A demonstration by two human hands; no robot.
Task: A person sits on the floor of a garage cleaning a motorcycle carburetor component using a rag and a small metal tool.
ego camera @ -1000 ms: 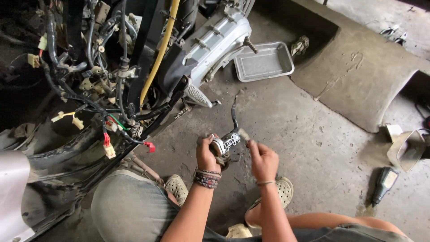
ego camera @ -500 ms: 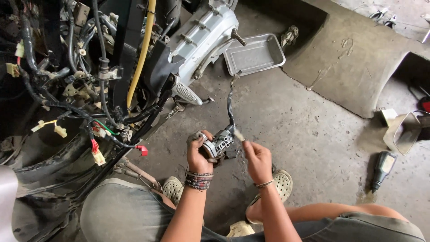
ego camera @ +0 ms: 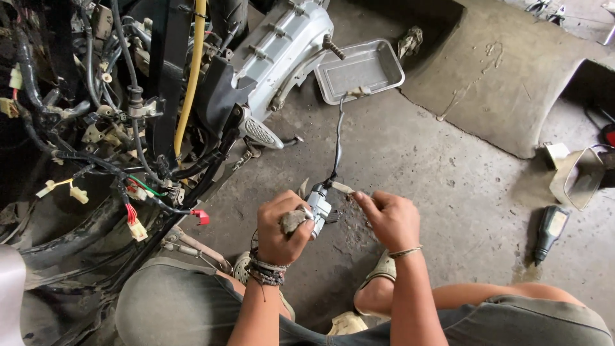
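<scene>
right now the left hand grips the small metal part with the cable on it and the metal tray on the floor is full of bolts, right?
Not quite. In the head view the metal tray looks empty, with no bolts in it. The rest holds: the left hand grips the small metal part, and the cable runs up from it toward the tray.

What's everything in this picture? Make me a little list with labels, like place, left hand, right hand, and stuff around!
Place: grey concrete floor beside a stripped scooter with bare wiring
Person: squatting, seen from above
Left hand: gripping a small grey metal switch part with a black cable
Right hand: fingertips pinching a thin pale piece at the part's top
Cable: runs up toward a shallow rectangular metal tray
Wrist: beaded bracelets on the left
Nearby: small dark bottle lying on the floor at right
</scene>
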